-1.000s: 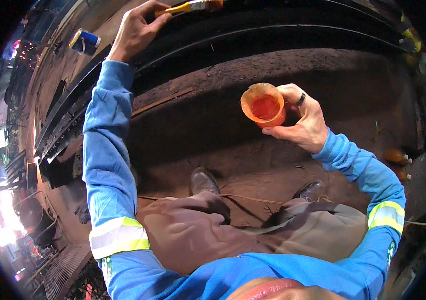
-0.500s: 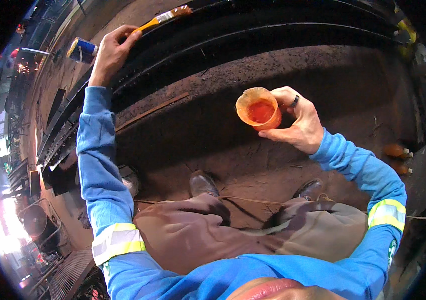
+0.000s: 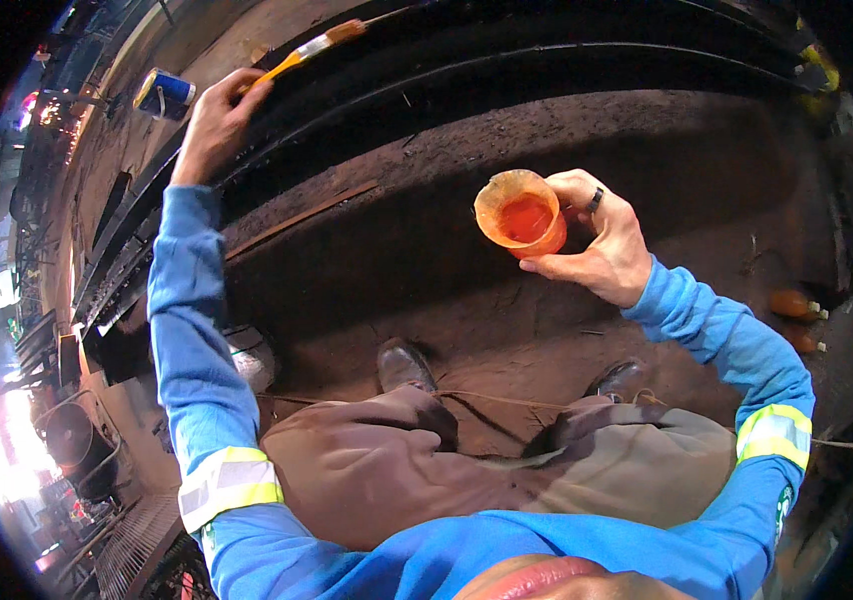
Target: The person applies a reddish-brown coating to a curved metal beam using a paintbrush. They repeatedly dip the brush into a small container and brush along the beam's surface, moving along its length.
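Fingers of the right hand (image 3: 607, 242) curl around a translucent cup (image 3: 493, 197), tilted so its mouth shows a pool of red-orange paint (image 3: 529, 217); plenty seems left to use. Below it on the dirt floor (image 3: 547, 325), a thin cord (image 3: 507, 402) crosses by the boots (image 3: 405, 366), a possible snag for the feet. Beside the left sleeve sits a pale round object (image 3: 251, 360), partly hidden. A narrow strip (image 3: 302, 220) lies on the floor near the close edge of the long dark beams (image 3: 507, 35). Up at their left stretch, the left hand (image 3: 215, 122) pinches a brush (image 3: 305, 52) by its yellow handle, bristles stained reddish-brown; whether they touch metal cannot be told. No clear orange coat shows on the dark faces, so the brushwork looks far from finished, though the shadow hides much. Orange-brown bottles (image 3: 795, 304) lie toward the floor's right side. Beyond the beams' far edge stands a blue can (image 3: 165, 94), and sparks (image 3: 69, 115) glow farther off.
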Available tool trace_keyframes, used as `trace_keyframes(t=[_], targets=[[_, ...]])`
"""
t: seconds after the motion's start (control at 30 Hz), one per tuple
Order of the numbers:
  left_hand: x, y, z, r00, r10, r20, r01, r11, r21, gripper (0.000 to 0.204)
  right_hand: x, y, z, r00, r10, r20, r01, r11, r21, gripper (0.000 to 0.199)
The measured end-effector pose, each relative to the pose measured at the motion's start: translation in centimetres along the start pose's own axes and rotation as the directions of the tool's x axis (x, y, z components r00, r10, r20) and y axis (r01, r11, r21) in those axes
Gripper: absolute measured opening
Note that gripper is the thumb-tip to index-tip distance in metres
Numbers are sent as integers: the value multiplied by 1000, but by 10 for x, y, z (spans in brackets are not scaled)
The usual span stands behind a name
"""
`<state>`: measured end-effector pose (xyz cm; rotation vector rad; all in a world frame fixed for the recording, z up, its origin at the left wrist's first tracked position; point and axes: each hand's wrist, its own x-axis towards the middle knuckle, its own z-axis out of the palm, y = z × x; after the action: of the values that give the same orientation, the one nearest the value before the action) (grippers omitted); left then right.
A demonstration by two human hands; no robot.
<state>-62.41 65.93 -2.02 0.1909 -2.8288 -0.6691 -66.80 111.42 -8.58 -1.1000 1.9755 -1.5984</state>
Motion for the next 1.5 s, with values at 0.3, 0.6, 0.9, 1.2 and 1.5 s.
trace_keyframes(t=[0.3,0.6,0.9,1.2,1.5], targets=[[-17,25,-15,990,134,-38,-132,990,59,20,6,-4,6,999,-32,8,32,999,-12,59],[18,40,29,971,236,-30,-210,911,354,22,7,-2,14,998,-59,33,60,998,-19,61],[28,63,38,950,306,-60,-290,938,188,24,8,1,13,999,-31,17,31,999,39,61],[45,114,42,961,235,-143,-240,971,-18,17,9,1,11,999,-36,18,37,997,-61,62],[0,-5,-21,990,-141,22,141,990,-27,39,7,4,9,999,-11,35,12,1000,-22,62]])
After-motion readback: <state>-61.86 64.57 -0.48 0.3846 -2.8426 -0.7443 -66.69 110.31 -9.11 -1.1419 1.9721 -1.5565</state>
